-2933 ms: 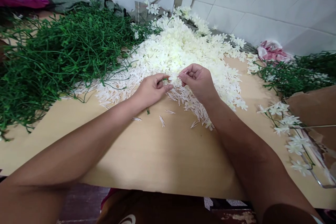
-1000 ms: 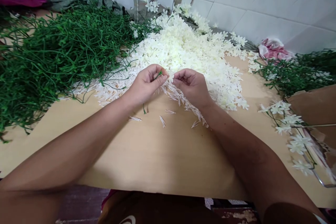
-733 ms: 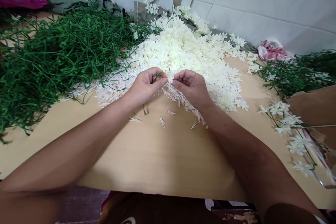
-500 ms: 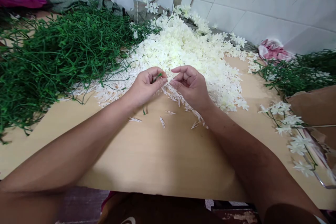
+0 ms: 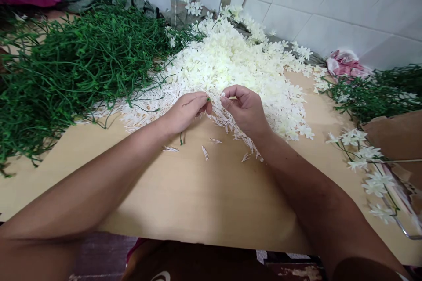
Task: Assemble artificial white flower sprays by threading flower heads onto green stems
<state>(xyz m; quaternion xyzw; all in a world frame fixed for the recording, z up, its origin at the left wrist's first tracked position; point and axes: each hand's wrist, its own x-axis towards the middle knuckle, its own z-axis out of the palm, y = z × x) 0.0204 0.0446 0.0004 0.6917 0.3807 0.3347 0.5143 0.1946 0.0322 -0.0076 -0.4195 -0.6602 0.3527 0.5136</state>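
My left hand (image 5: 188, 112) is closed on a green plastic stem (image 5: 181, 139). One end of the stem hangs below the palm, and a green tip shows at the thumb. A short gap to the right, my right hand (image 5: 245, 107) pinches a small white piece (image 5: 223, 95) between thumb and forefinger; its exact kind is too small to make out. Both hands are above the front edge of a heap of white artificial flowers (image 5: 231, 57). White stamen bundles (image 5: 145, 101) with thin strands lie along the near side of that heap.
A large pile of green plastic stems (image 5: 82, 61) covers the left side. On the right are more stems (image 5: 389, 90), a cardboard box (image 5: 398, 140) and finished flower sprigs (image 5: 365, 153). Loose stamens (image 5: 205, 153) lie on the tan tabletop (image 5: 184, 193). A tiled wall (image 5: 303, 4) stands behind.
My left hand has rolled so its back faces up more. My right hand has shifted slightly right and down, and a small white piece now shows at its fingertips.
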